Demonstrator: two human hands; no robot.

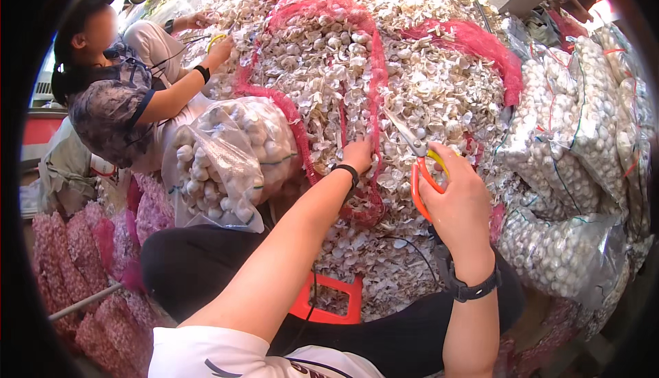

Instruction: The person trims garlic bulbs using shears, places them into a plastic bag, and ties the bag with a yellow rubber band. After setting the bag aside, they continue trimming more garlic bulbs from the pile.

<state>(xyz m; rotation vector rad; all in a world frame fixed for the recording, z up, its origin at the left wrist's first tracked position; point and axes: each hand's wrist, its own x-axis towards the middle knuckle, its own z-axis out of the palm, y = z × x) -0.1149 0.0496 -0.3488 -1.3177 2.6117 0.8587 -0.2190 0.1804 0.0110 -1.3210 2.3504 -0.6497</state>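
My right hand [458, 203] is closed around a pair of scissors [416, 149] with short metal blades and orange and yellow handles. The blades are parted slightly and point up and to the left, above the heap. My left hand [358, 156] reaches down into the heap of dry garlic skins [432, 117], beside a strip of pink-red mesh [376, 96]. Its fingertips are hidden among the skins, so whether they hold anything does not show. Farther off, whole garlic bulbs [295, 50] lie in the opened mesh sack.
A clear bag of garlic bulbs [226, 151] stands left of my arm. Filled garlic bags [563, 124] are stacked at the right. A co-worker [117, 83] sits at the left, holding yellow-handled scissors [215, 40]. Pink sacks [89, 261] lie lower left; a red plastic stool [336, 302] is between my legs.
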